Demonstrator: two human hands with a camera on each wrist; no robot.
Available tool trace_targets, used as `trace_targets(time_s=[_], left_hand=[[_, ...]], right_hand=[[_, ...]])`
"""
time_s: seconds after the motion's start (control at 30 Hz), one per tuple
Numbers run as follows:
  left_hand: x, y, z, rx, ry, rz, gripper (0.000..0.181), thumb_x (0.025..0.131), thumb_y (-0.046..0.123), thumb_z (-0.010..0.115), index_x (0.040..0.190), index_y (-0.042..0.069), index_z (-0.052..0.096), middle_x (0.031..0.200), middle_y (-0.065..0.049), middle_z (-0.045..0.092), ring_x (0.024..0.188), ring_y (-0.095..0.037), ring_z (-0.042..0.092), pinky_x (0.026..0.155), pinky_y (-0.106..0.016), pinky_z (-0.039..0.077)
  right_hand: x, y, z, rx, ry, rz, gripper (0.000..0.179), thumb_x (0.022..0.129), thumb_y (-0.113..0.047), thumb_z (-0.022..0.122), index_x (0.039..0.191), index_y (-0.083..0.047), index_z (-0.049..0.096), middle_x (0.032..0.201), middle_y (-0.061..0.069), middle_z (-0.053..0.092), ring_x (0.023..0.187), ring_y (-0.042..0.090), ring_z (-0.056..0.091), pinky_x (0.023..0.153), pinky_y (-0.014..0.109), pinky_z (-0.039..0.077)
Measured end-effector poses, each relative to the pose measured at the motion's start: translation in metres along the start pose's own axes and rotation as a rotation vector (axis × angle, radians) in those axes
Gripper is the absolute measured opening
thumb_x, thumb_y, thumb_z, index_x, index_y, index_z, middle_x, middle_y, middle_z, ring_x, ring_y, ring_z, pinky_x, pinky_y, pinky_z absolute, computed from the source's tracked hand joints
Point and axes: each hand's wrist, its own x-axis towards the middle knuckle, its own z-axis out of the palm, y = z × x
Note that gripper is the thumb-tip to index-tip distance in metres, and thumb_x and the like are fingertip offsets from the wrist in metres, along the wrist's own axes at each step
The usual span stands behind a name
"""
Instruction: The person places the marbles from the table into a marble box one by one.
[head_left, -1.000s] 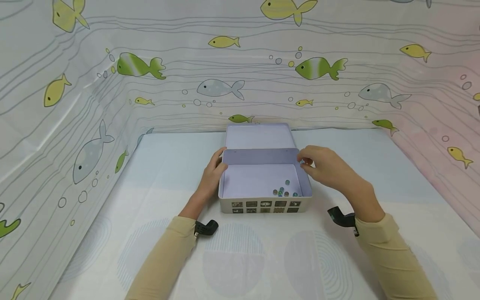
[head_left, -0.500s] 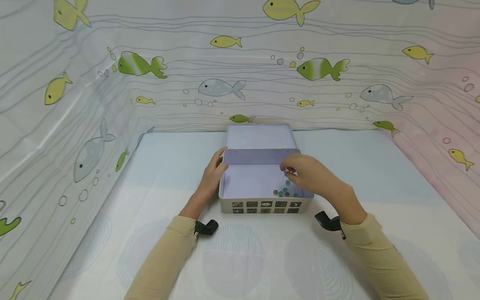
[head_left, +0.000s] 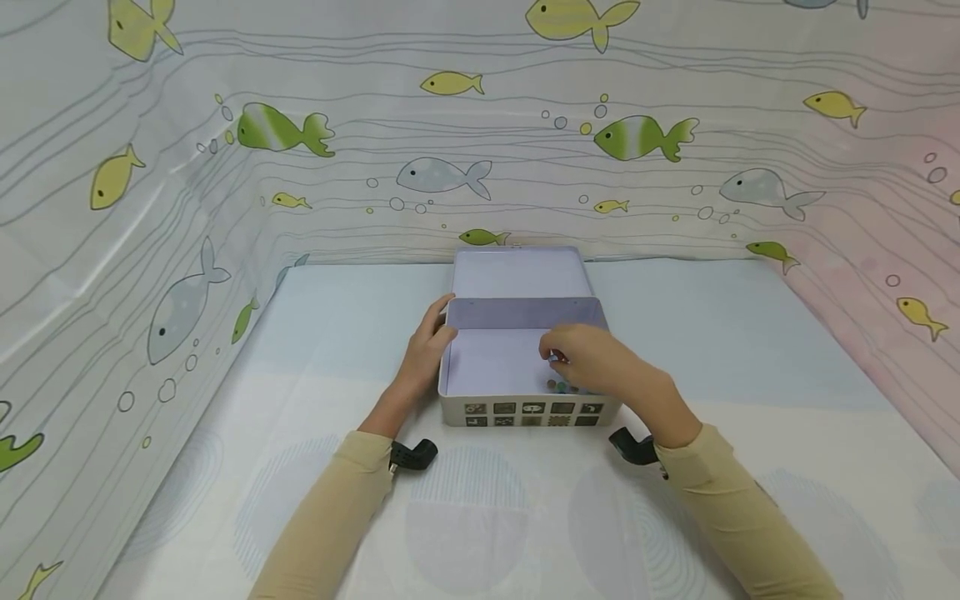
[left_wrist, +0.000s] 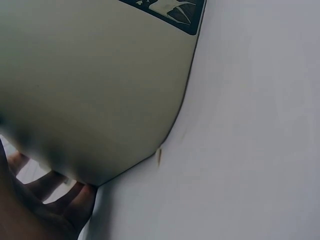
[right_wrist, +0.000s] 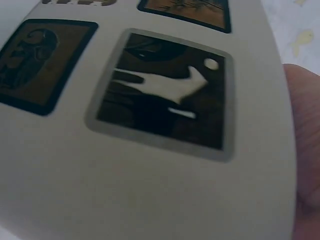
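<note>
An open white box (head_left: 454, 410) with a lilac inside stands on the table, small square pictures along its front. At its left wall is my left hand (head_left: 422, 354), gripping with the thumb over the rim and the other fingers along the outside. In the left wrist view, those fingers (left_wrist: 75, 205) lie against the box's lower edge. My right hand (head_left: 596, 358) is over the box's right half, pinching a small bluish marble (head_left: 555, 358) between thumb and fingertips. Several glass marbles (head_left: 562, 387) lie below it near the front wall, partly hidden by the hand.
The box's lid (head_left: 521, 272) is folded back behind it. A pale patterned cloth (head_left: 465, 500) covers the table. Fish-printed sheeting (head_left: 517, 150) rises at the back and both sides. A black wrist camera (head_left: 412, 455) sits on each wrist.
My right hand has moved left and down from the box's right rim to inside it, with the marble still pinched. The left hand and the box have stayed put.
</note>
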Motion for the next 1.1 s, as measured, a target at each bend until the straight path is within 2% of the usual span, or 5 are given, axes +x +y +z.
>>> trace_targets(time_s=[0.33,0.37,0.57,0.67,1.1], left_hand=[[-0.001,0.001,0.000,0.013,0.009,-0.005,0.060,0.097,0.029,0.041,0.155,0.036,0.028,0.157,-0.005,0.042,0.145,-0.030,0.040,0.116,-0.060,0.031],[-0.003,0.006,-0.001,0.007,0.000,-0.012,0.060,0.098,0.027,0.041,0.156,0.034,0.028,0.157,-0.007,0.041,0.146,-0.031,0.039,0.116,-0.060,0.031],[-0.002,0.006,-0.001,-0.009,0.001,-0.009,0.060,0.098,0.025,0.041,0.156,0.032,0.028,0.157,-0.007,0.041,0.146,-0.030,0.039,0.117,-0.059,0.031],[0.001,0.000,0.000,-0.007,0.007,0.002,0.060,0.098,0.026,0.042,0.156,0.033,0.028,0.157,-0.006,0.042,0.146,-0.029,0.039,0.116,-0.059,0.031],[0.001,0.000,-0.001,0.010,-0.006,-0.004,0.060,0.098,0.031,0.042,0.156,0.037,0.027,0.158,-0.005,0.040,0.147,-0.029,0.037,0.116,-0.059,0.031]], right_hand=[[0.006,0.004,0.013,-0.006,-0.065,0.053,0.012,0.090,-0.006,0.067,0.102,-0.008,0.072,0.097,0.001,0.071,0.084,0.014,0.063,0.076,0.033,0.053],[0.006,0.003,0.013,-0.008,-0.064,0.059,0.013,0.091,-0.006,0.068,0.102,-0.008,0.072,0.099,0.002,0.072,0.086,0.014,0.064,0.078,0.033,0.054],[0.007,0.007,0.018,-0.049,-0.046,0.055,0.015,0.090,-0.007,0.069,0.105,-0.007,0.072,0.101,0.003,0.072,0.088,0.016,0.067,0.077,0.032,0.055],[0.007,0.008,0.019,-0.063,-0.035,0.054,0.015,0.089,-0.007,0.070,0.104,-0.007,0.072,0.099,0.002,0.072,0.086,0.015,0.066,0.076,0.032,0.055],[0.004,0.011,0.018,-0.025,0.002,0.042,0.013,0.093,-0.007,0.064,0.102,-0.008,0.072,0.096,0.001,0.072,0.082,0.013,0.063,0.074,0.031,0.053]])
